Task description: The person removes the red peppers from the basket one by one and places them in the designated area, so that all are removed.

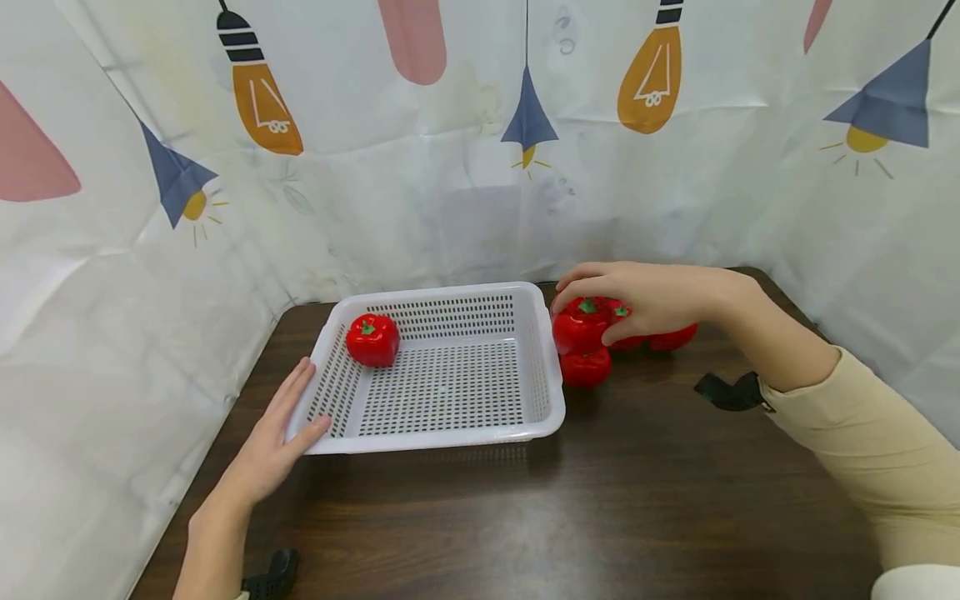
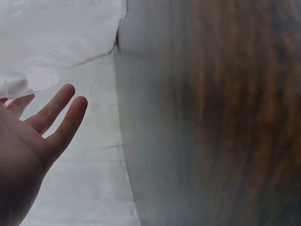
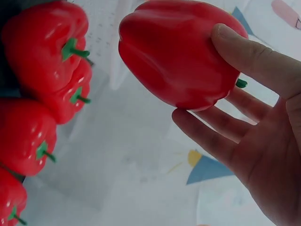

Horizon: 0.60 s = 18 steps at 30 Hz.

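My right hand [image 1: 641, 292] holds a red bell pepper [image 1: 581, 327] with a green stem, just beyond the basket's right rim. In the right wrist view, the thumb lies on one side of this bell pepper [image 3: 174, 52] and the fingers on the other, with other peppers apart from it. My left hand [image 1: 273, 442] touches the left side of a white plastic basket [image 1: 442, 442], its fingers fairly straight. The left wrist view shows that hand [image 2: 33, 141] with spread fingers near the basket's wall [image 2: 56, 42]. Another red bell pepper [image 1: 372, 340] sits in the basket's back left corner.
More red bell peppers [image 1: 585, 368] rest on the dark wooden table [image 1: 525, 525] right of the basket, partly hidden by my right hand. A white curtain [image 1: 360, 208] printed with lamps and bulbs hangs behind the table and along both sides.
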Each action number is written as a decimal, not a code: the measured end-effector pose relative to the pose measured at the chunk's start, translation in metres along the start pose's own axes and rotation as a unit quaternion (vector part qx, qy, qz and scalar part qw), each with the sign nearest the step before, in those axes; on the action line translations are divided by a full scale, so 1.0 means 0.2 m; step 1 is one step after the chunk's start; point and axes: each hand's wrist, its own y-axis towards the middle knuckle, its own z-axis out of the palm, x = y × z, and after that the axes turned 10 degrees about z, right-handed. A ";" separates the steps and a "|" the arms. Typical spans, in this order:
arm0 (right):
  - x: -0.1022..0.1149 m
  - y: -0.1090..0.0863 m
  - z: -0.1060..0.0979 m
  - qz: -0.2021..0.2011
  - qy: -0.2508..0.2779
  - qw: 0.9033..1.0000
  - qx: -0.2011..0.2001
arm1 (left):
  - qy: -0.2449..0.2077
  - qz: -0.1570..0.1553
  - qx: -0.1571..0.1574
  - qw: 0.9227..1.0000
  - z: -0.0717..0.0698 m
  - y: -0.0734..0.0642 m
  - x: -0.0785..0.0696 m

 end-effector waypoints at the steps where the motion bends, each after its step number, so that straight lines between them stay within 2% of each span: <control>1: -0.01 -0.01 0.00 0.001 0.001 1.000 -0.004 | 0.001 0.001 0.000 1.000 0.00 0.00 0.00; 8: -0.11 -0.11 0.00 0.008 0.015 1.000 -0.024 | 0.003 0.003 0.002 1.000 -0.01 0.01 0.00; 18: -0.20 -0.22 0.06 0.046 0.009 0.998 -0.031 | -0.005 -0.009 0.004 1.000 -0.01 0.00 0.00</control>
